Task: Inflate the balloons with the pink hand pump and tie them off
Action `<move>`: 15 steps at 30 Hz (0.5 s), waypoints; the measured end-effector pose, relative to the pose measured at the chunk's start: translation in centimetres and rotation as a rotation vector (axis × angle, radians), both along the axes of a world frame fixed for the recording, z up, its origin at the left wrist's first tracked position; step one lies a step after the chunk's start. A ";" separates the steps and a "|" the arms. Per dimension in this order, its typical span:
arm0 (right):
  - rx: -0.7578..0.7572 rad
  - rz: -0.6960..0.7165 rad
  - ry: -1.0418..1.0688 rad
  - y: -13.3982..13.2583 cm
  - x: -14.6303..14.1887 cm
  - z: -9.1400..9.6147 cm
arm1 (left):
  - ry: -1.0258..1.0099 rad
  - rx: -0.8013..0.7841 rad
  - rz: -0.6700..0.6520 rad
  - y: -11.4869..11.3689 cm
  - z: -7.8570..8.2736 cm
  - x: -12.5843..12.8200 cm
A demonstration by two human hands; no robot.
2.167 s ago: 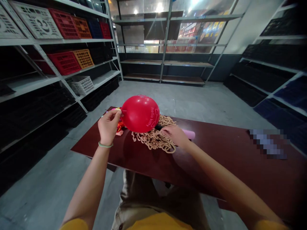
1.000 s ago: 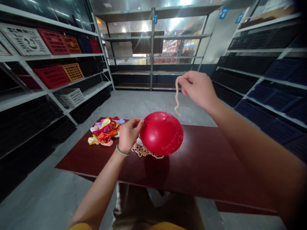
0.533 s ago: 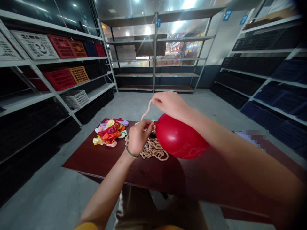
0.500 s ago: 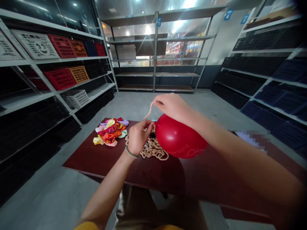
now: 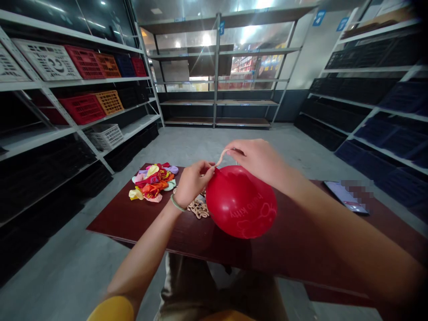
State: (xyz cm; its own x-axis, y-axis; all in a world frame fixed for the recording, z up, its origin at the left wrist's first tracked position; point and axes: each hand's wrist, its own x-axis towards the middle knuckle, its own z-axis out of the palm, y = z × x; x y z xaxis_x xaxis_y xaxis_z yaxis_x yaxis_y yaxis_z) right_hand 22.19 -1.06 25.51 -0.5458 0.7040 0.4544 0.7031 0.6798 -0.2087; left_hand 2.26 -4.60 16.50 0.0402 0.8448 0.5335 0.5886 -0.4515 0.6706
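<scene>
A blown-up red balloon (image 5: 241, 203) with pale print hangs just over the table, below my hands. My left hand (image 5: 194, 183) is closed in a pinch at the balloon's neck, where one end of a beige cord (image 5: 222, 157) also meets the fingers. Up and to the right, my right hand (image 5: 252, 158) pinches the other part of that cord above the balloon. The neck itself is mostly hidden by the left fingers. Behind my left wrist lies a heap of beige cord (image 5: 198, 208), partly covered by the balloon.
On the dark red table (image 5: 110, 218), a pile of colourful uninflated balloons (image 5: 154, 182) lies to the left. A flat phone-like device (image 5: 346, 198), partly blurred out, rests at the right. Shelves with crates (image 5: 82, 109) line the left side, and a metal rack (image 5: 216, 104) stands behind.
My right hand has moved right and slightly down with the cord. The balloon has swung left and lower, covering more of the cord heap. The left hand still pinches at its neck.
</scene>
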 end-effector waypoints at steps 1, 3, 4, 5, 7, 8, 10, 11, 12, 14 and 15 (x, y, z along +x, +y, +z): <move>-0.001 -0.002 -0.002 -0.1 0.1 -0.1 | 0.030 -0.022 0.008 0.0 0.2 -0.1; -0.008 -0.005 -0.006 -0.3 0.4 -0.2 | 0.099 -0.049 0.019 0.0 0.8 -0.2; -0.013 -0.007 -0.004 -0.5 0.5 -0.2 | 0.135 -0.055 0.016 0.1 1.2 -0.4; -0.018 -0.010 0.001 -0.6 0.6 -0.2 | 0.170 -0.060 0.007 0.3 1.6 -0.5; -0.028 -0.010 0.020 -1.0 0.7 0.0 | 0.225 -0.085 -0.019 0.8 2.5 -0.8; -0.034 -0.003 0.032 -1.1 0.7 0.2 | 0.237 -0.107 -0.036 1.2 2.9 -0.9; -0.045 0.023 0.058 -1.5 0.7 0.4 | 0.214 -0.159 -0.065 2.0 3.7 -0.9; -0.051 0.038 0.068 -1.6 0.7 0.6 | 0.185 -0.185 -0.072 2.4 4.0 -0.9; -0.057 0.048 0.078 -1.8 0.7 0.7 | 0.150 -0.207 -0.074 2.7 4.3 -0.8; -0.074 0.051 0.095 -2.0 0.7 0.9 | 0.069 -0.244 -0.071 3.4 4.6 -0.6; -0.083 0.046 0.101 -2.1 0.7 1.0 | 0.022 -0.264 -0.068 3.7 4.6 -0.4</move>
